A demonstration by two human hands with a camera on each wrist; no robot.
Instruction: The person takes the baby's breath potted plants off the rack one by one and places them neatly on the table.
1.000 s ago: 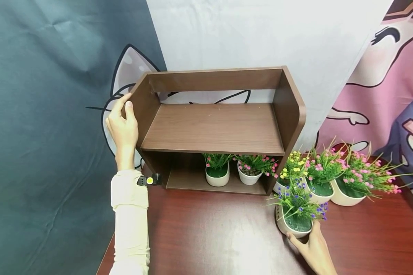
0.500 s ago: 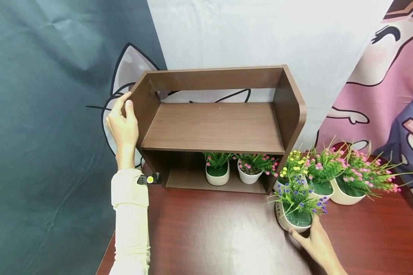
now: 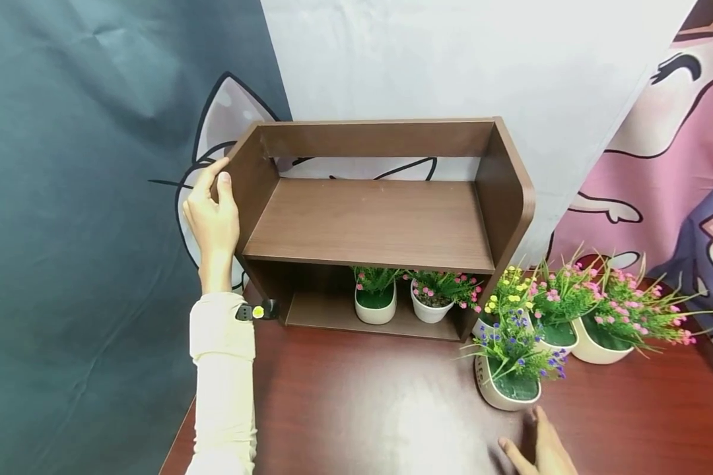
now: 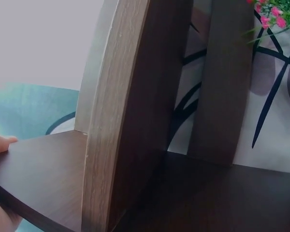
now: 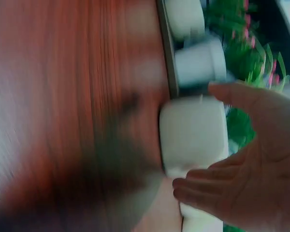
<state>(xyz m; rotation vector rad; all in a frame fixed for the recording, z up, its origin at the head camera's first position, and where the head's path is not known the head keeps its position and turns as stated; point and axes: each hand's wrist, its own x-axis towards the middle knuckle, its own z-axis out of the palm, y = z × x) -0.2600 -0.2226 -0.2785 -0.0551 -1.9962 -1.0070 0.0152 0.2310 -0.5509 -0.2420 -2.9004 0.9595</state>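
Observation:
My left hand [image 3: 214, 211] grips the left side panel of a brown two-tier wooden shelf [image 3: 365, 221]. Its thumb and fingers lie on opposite faces of the panel, as the left wrist view partly shows. My right hand [image 3: 548, 455] has its fingers spread just in front of a potted plant with blue flowers [image 3: 511, 389], apart from it in the head view. That cream pot stands on the table off the shelf's front right corner. Inside the lower compartment are a cream potted plant [image 3: 375, 310] and a white potted plant with pink flowers [image 3: 431, 309].
Right of the shelf stand a yellow-flowered plant [image 3: 508, 297], a pink-flowered plant [image 3: 560, 330] and another pink-flowered plant [image 3: 606, 346], close together. The red-brown table [image 3: 344, 396] extends in front. Printed cloth [image 3: 404, 59] hangs behind.
My right hand has let go of the blue-flowered potted plant and drawn back toward the front edge of the view. The left hand keeps its grip on the shelf panel.

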